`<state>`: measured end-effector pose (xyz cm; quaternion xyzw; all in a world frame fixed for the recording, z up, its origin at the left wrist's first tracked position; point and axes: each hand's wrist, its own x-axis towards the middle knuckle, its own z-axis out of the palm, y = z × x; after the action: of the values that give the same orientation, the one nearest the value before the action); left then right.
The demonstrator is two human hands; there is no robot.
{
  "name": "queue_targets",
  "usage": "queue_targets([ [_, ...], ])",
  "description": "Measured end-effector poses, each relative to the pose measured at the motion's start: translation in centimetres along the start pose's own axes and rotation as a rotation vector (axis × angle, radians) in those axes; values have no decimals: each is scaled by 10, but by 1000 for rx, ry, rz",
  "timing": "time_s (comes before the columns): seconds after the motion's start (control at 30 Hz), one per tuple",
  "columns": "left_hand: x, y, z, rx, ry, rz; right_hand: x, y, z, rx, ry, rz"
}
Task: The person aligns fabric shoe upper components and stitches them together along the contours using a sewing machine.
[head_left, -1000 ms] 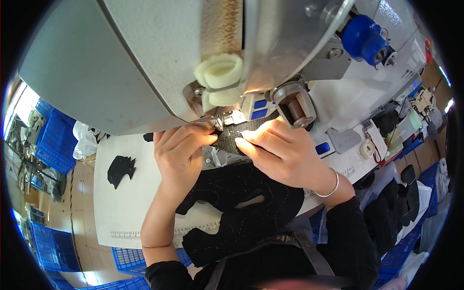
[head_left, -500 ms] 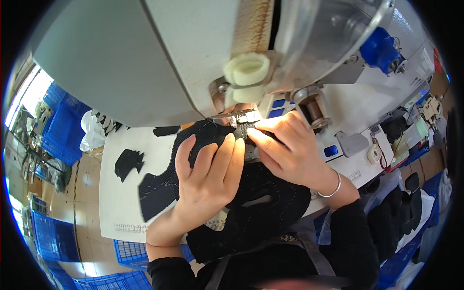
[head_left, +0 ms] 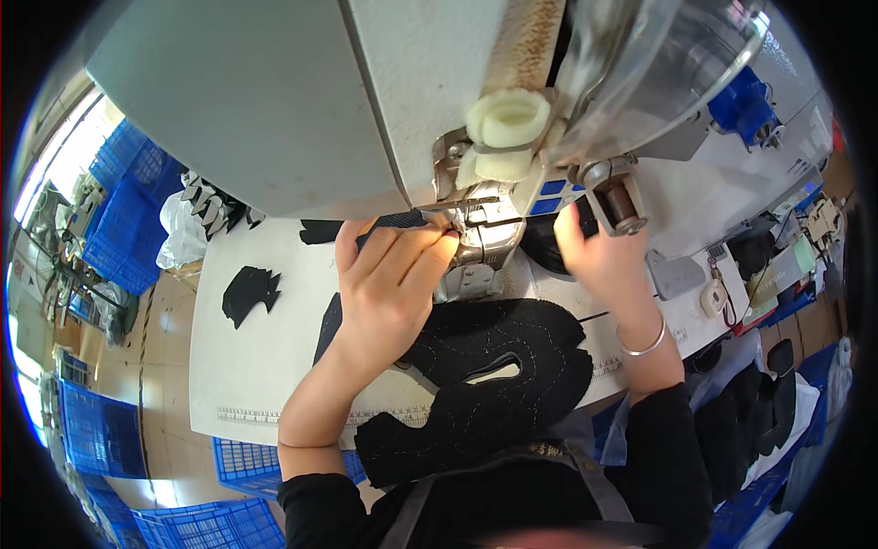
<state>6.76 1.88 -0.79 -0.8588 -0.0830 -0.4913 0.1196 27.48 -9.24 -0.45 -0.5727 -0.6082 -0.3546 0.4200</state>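
Observation:
A large black fabric piece with pale stitch lines and an oval slot lies on the white worktable, its lower end at my lap. My left hand is closed, with fingertips pinching the fabric beside the sewing machine's metal foot area. Part of the fabric is hidden under that hand. To the right of the foot, my right hand reaches beside a dark round-edged thing. Its fingers are partly hidden behind the brown thread bobbin and blurred, so its grip does not show.
The grey machine head fills the upper left. A small black fabric scrap lies on the worktable. Blue crates stand at the left. More black pieces are piled at the right.
My right hand has left the fabric near the foot and moved right. My left hand stays on the fabric, fingers drawn closer together. The whole view has shifted slightly.

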Motion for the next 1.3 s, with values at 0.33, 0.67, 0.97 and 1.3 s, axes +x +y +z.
queue_targets([
  [0.33, -14, -55, 27, -55, 201, -208, -18, 100, 101, 140, 93, 23],
  [0.67, -6, -29, -11, -246, -314, -288, -18, 40, 20, -424, -901, 215],
  [0.97, 11, 44, -31, -631, -517, -5, 49, 104, 41, 83, -769, 733],
  [1.3, 30, 113, 24, -1105, -539, 53, 61, 120, 83, 114, -511, 742],
])
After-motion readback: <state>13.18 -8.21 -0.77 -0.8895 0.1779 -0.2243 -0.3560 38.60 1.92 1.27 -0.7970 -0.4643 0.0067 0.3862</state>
